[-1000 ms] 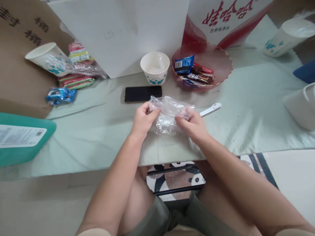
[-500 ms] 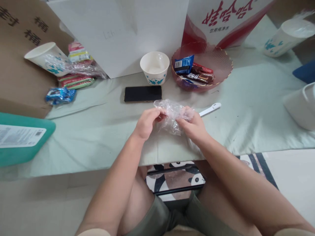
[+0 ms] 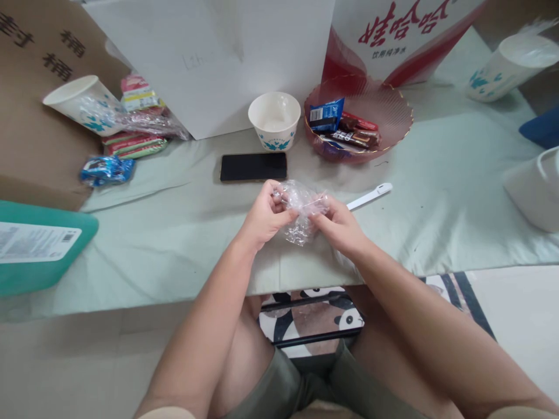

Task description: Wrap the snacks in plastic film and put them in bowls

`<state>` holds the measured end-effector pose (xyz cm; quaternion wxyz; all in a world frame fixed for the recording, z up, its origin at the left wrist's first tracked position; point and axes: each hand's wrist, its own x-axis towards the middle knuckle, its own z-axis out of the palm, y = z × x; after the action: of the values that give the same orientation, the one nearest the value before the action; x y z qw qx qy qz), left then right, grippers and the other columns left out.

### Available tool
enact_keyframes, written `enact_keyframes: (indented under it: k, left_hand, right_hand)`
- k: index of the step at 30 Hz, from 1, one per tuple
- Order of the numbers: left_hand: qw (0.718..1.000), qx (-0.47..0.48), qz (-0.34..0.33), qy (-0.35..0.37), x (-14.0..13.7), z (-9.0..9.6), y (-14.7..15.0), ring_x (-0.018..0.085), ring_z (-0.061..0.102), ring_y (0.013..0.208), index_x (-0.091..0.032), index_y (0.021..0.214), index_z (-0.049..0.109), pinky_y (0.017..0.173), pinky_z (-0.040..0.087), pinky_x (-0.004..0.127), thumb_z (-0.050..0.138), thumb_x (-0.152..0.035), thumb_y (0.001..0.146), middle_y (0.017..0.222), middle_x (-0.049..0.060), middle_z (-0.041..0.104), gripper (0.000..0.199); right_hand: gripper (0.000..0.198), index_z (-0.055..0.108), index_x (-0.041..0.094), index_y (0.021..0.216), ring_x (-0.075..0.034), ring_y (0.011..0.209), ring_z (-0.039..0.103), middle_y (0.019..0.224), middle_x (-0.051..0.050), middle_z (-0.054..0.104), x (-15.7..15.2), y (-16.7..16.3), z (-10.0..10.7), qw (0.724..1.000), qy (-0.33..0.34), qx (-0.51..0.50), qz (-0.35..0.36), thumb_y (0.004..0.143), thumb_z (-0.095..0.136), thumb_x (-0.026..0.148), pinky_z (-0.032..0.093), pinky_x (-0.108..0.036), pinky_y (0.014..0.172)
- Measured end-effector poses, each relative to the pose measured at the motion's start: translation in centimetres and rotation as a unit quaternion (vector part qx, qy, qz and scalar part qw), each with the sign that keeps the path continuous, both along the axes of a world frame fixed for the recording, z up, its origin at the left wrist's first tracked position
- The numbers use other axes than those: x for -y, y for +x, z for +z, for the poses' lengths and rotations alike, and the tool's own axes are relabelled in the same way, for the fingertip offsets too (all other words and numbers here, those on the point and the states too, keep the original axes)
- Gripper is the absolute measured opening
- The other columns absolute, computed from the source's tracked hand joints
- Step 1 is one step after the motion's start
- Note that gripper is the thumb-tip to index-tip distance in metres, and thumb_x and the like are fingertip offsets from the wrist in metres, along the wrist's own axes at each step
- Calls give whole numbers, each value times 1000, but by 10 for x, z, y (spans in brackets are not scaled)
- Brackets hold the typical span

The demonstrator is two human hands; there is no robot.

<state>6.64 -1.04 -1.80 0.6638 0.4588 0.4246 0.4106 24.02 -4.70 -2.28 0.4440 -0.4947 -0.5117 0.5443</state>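
Note:
A crumpled piece of clear plastic film (image 3: 300,203) is bunched between my hands above the table's front part. My left hand (image 3: 267,214) grips its left side, fingers curled with the thumb against it. On the other side my right hand (image 3: 337,220) pinches the film between thumb and fingers. A white plastic utensil (image 3: 371,196), apparently a knife or handle, lies on the cloth just beyond my right hand, its near end hidden. Behind my left hand rests a black phone (image 3: 254,167), and past it stands a white paper bowl (image 3: 275,119) with teal leaf prints.
A pink ribbed bowl (image 3: 402,116) holds several wrapped snacks. White boxes (image 3: 209,64) stand along the back. Left are a tilted paper cup (image 3: 78,102), a blue packet (image 3: 107,170) and a green container (image 3: 87,227). A white container (image 3: 537,192) and another cup (image 3: 498,73) are right.
The film is bunched more tightly and has shifted slightly left. My right hand has moved a little left, and my left thumb now presses over the film.

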Motion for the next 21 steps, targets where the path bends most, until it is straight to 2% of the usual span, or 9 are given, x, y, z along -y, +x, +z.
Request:
enact_keyframes:
  k: [2,6,9,11,16,21]
  left_hand:
    - [1000,-11,15,-6,-1,0,-1,11,63,77,-22,95,52,74,51,24,96,-30,54,85,-4,64,61]
    - [999,-24,-4,-22,-1,-1,-2,15,66,86,-19,102,59,81,53,27,93,-30,58,94,2,70,57]
    - [999,-22,10,-41,0,0,-1,16,68,91,-20,115,58,83,53,28,92,-27,57,100,3,72,68]
    - [998,-25,14,-47,1,1,0,17,68,90,-20,117,59,82,52,28,93,-25,54,99,3,72,71]
    - [997,-55,-51,-7,3,8,1,15,63,80,-17,85,64,78,50,28,90,-36,61,84,2,68,40]
    - [992,-109,-55,39,5,10,1,12,53,69,-19,76,57,68,44,26,86,-37,66,72,-3,58,36]
  right_hand:
    - [28,54,23,82,-14,62,53,69,3,57,0,-1,1,999,-9,-22,21,79,70,46,45,-29,60]
    - [28,56,22,86,-12,64,53,73,4,58,1,-3,1,999,-10,-39,29,77,73,42,45,-27,61]
    - [28,57,21,90,-12,68,54,77,3,59,1,-3,0,998,-16,-45,28,75,74,39,46,-27,62]
    - [28,58,21,90,-13,69,54,78,3,58,1,-3,-1,999,-18,-35,29,75,73,38,45,-27,63]
    - [27,58,23,89,-13,67,51,76,3,57,2,0,-5,999,-15,14,32,77,73,41,42,-28,62]
    - [30,58,23,88,-14,68,50,76,2,56,3,1,-5,998,0,42,50,79,74,47,41,-28,63]
